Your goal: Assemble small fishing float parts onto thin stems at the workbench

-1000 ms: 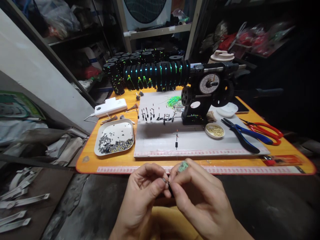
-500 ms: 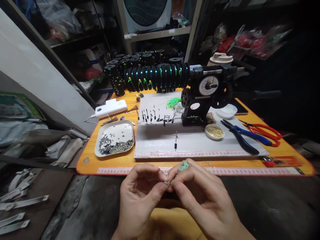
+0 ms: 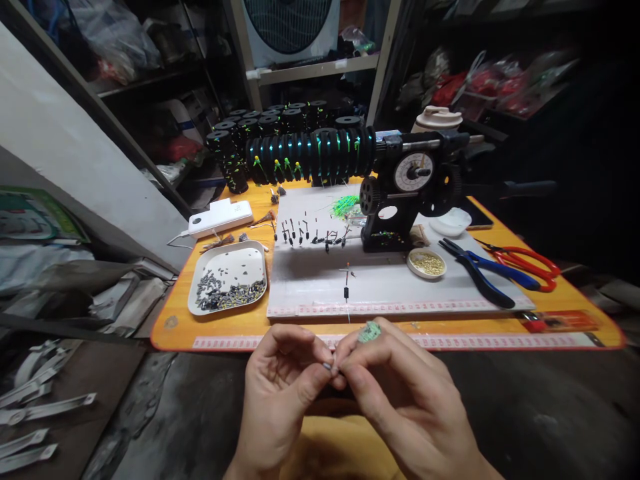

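Note:
In front of the table's near edge, both my hands meet fingertip to fingertip. My left hand (image 3: 283,393) pinches a small grey, bead-like piece (image 3: 327,365) between thumb and index finger. The thumb and index finger of my right hand (image 3: 407,393) are pressed together right beside it; whatever they grip is too small to make out. A green, crumpled wrap (image 3: 369,332) sits on a finger of my right hand. Beyond the hands, a short wire piece with a black cylinder (image 3: 346,292) hangs or stands over the white board (image 3: 300,287).
At left is a white tray (image 3: 229,250) of small grey pieces. Right of the board's middle are a dish of gold beads (image 3: 427,264), blue-handled pliers (image 3: 477,270) and red-handled scissors (image 3: 533,260). A black winding machine (image 3: 395,207) carries a row of black spools (image 3: 310,157).
The view has shifted slightly. My hands stay together, and the small grey piece has moved slightly left between the fingertips.

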`<state>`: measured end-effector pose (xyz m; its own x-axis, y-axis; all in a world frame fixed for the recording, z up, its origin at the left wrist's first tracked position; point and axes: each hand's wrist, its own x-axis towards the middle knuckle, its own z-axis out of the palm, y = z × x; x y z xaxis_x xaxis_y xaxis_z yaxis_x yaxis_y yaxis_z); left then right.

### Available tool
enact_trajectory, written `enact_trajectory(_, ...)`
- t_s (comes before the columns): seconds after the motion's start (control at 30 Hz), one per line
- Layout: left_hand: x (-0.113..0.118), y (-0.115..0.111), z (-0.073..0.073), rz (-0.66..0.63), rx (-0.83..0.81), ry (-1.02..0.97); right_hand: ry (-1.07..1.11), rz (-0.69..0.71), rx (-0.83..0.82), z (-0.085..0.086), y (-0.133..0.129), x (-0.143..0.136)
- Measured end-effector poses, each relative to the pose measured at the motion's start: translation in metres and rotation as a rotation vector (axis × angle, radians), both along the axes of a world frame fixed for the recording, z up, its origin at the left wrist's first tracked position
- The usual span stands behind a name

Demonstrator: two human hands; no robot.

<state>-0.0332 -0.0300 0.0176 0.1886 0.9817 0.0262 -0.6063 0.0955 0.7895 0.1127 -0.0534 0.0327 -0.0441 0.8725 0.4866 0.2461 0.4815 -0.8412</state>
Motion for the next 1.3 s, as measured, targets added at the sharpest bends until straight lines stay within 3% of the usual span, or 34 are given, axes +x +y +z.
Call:
enact_trajectory(0.67,-0.002,-0.003,-0.003,0.018,0.025,0.055,-0.044,-0.003,0.018,-0.001,0.000,-0.001)
enact_trajectory(0.8,-0.002,-0.005,-0.002,0.165,0.179,0.238,-0.074,0.027,0.010,0.000,-0.001,0.003)
enact_trajectory(0.9,-0.007,-0.005,-0.001,0.264,0.415,0.387,-0.070,0.084,-0.097,0.004,0.002,0.010)
enact_trajectory(1.03,-0.018,0.002,0.003,0.207,0.733,0.609,0.002,0.168,-0.253,0.009,0.007,0.018)
enact_trajectory(1.1,-0.020,0.007,0.005,0.177,0.777,0.665,0.049,0.191,-0.272,0.008,0.009,0.020)
enact_trajectory(1.3,-0.011,0.018,0.006,0.100,0.910,0.575,0.157,0.255,-0.224,-0.006,0.011,0.023)
